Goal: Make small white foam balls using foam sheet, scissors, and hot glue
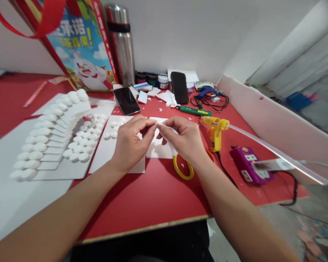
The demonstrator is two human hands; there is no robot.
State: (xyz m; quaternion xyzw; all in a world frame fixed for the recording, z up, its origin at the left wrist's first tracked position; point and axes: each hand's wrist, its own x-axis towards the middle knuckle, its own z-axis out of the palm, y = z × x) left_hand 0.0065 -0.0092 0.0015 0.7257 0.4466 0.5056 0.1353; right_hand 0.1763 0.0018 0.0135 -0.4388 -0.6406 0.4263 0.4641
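Note:
My left hand [132, 143] and my right hand [184, 138] meet over the red table, thumbs and fingers pinched around a soft-looking white piece [159, 123]. Part of it runs under my right fingers, so its full shape is hidden. Below my hands lies a white sheet [160, 151]. Beside it a white board [104, 154] carries several small white discs [114, 134], partly covered by my left hand. Farther left, rows of white rounded discs [45, 131] line stepped white cards [50, 158], next to a cluster of similar discs [83, 143].
Right of my hands are yellow-handled scissors [184, 176], a yellow glue gun [215, 133] with a clear stick, and a purple power strip [247, 165]. Behind are two phones [126, 100], a green cutter [194, 111], paint jars [163, 82], a steel flask [123, 47] and a printed bag [82, 54].

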